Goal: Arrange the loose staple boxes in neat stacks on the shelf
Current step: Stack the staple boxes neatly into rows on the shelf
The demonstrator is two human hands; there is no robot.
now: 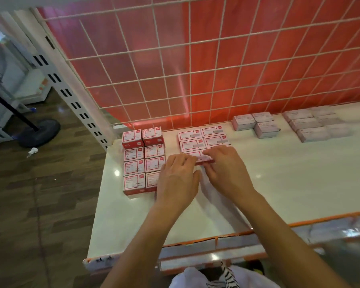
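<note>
On the white shelf (pixel 279 183), a block of red-and-white staple boxes (pixel 142 161) stands in two columns at the far left. Right of it lies a flatter group of pink-topped staple boxes (pixel 203 137). Both my hands are at the front row of that group, on a box (pixel 200 157) that is mostly hidden. My left hand (pixel 178 179) lies over its left end with fingers bent onto it. My right hand (pixel 227 166) holds its right end with curled fingertips.
Grey-white boxes (pixel 256 123) sit further right near the back, and another set (pixel 316 125) beyond them. A white wire grid (pixel 195 71) over a red panel backs the shelf. The shelf's orange-trimmed front edge (pixel 227 238) is near me. Wooden floor lies to the left.
</note>
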